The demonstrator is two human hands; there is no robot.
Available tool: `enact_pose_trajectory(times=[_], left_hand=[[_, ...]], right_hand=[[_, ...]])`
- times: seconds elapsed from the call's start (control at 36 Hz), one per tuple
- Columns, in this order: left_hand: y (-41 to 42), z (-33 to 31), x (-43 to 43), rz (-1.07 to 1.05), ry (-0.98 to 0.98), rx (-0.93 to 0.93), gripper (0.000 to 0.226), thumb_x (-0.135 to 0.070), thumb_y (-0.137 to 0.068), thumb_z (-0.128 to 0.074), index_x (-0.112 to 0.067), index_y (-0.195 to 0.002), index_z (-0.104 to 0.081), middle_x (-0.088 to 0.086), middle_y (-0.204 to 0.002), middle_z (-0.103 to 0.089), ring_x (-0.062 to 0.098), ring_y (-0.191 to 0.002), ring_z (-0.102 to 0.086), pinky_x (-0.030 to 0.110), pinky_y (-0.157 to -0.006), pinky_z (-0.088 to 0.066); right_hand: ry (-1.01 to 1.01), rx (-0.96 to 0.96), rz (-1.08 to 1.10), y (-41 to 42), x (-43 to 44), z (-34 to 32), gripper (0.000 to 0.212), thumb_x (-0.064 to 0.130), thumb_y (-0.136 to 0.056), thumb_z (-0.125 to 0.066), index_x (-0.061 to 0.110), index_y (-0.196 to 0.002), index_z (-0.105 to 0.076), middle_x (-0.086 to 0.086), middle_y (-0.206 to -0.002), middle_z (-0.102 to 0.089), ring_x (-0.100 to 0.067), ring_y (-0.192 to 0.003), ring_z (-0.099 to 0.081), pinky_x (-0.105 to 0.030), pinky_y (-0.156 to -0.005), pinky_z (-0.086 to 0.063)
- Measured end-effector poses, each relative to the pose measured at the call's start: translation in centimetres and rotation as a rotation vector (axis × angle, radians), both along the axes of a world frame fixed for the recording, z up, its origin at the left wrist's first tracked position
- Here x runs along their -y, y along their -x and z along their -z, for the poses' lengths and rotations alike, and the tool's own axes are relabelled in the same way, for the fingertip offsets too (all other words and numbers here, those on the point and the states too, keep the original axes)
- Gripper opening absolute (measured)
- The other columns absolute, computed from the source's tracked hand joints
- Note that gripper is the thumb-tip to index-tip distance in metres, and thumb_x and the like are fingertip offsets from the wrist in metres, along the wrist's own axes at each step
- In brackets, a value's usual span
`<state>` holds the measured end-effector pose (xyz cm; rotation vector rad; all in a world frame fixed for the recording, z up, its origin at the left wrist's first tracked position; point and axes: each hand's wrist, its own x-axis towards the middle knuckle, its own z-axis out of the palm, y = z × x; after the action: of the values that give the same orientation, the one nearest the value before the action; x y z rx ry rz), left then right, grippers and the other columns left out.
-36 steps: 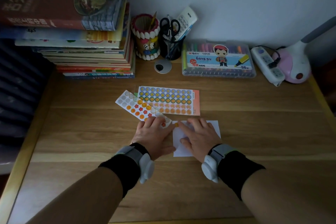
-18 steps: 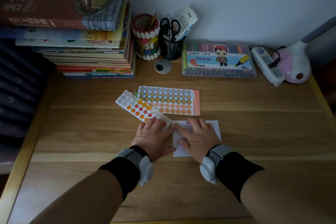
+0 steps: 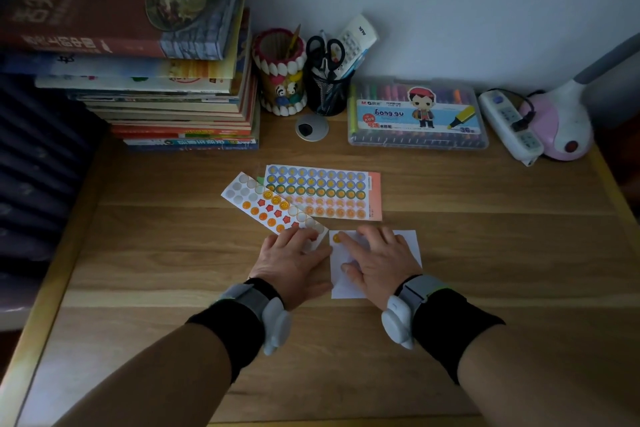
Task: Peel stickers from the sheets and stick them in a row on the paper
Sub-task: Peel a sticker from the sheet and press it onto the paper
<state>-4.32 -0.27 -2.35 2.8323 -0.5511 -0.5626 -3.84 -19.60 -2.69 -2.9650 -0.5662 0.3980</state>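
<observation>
Stickers for this task are on two sheets lying on the desk (image 3: pixel 485 218): a narrow sheet (image 3: pixel 266 204), set at an angle and already with many empty places, and a wide sheet (image 3: pixel 322 191) behind it, which it partly covers. One orange sticker (image 3: pixel 336 238) sits on the white paper (image 3: pixel 408 246), very near its far left corner. The right hand (image 3: pixel 377 260) lies flat on the paper with straight fingers, the forefinger at the sticker; it grips nothing. The left hand (image 3: pixel 291 260) rests flat and relaxed on the near end of the narrow sheet. I think the paper, being small and light, may slide or turn when the right hand lifts, and then the row would become crooked. If the sticker is not pressed well, it may come up with the finger. The room is dim, so the thin edge of the next sticker may be hard to catch.
</observation>
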Motion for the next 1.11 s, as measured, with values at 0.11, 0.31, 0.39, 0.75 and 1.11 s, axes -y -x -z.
enact_pose_trajectory(times=[0.11,0.31,0.39,0.75,1.11], left_hand=[[-0.13,-0.09,0.02,0.010,-0.056,-0.025,0.066,-0.066,-0.081,-0.048,-0.046,-0.141,-0.029,-0.007,-0.151,-0.019,0.021,-0.140,-0.014,0.039,-0.111,-0.014],[-0.20,-0.11,0.03,0.019,-0.072,-0.035,0.066,-0.066,-0.082,-0.047,-0.047,-0.141,-0.026,-0.007,-0.151,-0.018,0.021,-0.140,-0.012,0.039,-0.110,-0.014],[-0.28,-0.23,0.12,0.025,-0.081,-0.031,0.067,-0.066,-0.082,-0.046,-0.047,-0.142,-0.024,-0.007,-0.151,-0.017,0.020,-0.140,-0.013,0.039,-0.110,-0.014],[-0.31,-0.12,0.06,0.030,-0.098,-0.039,0.066,-0.067,-0.082,-0.045,-0.047,-0.142,-0.024,-0.007,-0.151,-0.016,0.021,-0.140,-0.012,0.041,-0.110,-0.014],[-0.30,-0.10,-0.01,0.024,-0.094,-0.041,0.066,-0.067,-0.082,-0.045,-0.048,-0.142,-0.023,-0.007,-0.152,-0.015,0.021,-0.141,-0.011,0.041,-0.112,-0.013]], right_hand=[[0.003,0.026,0.008,0.11,-0.09,0.15,0.053,0.053,-0.081,-0.033,0.030,-0.128,-0.044,-0.001,-0.111,-0.050,-0.025,-0.097,-0.050,-0.039,-0.072,-0.045],[-0.002,0.003,0.012,0.34,-0.43,0.17,0.052,0.052,-0.081,-0.033,0.035,-0.130,-0.039,0.000,-0.111,-0.049,-0.025,-0.099,-0.048,-0.038,-0.074,-0.043],[-0.003,-0.027,0.000,0.23,-0.54,-0.06,0.049,0.051,-0.082,-0.033,0.037,-0.129,-0.036,-0.001,-0.114,-0.047,-0.026,-0.102,-0.046,-0.039,-0.078,-0.041],[-0.009,-0.023,0.025,-0.04,-0.38,-0.04,0.052,0.052,-0.082,-0.029,0.035,-0.130,-0.040,-0.001,-0.114,-0.046,-0.025,-0.103,-0.046,-0.039,-0.079,-0.040],[0.004,0.091,-0.011,0.18,-0.14,0.20,0.050,0.051,-0.080,-0.037,0.027,-0.123,-0.048,0.000,-0.105,-0.053,-0.023,-0.092,-0.052,-0.037,-0.068,-0.047]])
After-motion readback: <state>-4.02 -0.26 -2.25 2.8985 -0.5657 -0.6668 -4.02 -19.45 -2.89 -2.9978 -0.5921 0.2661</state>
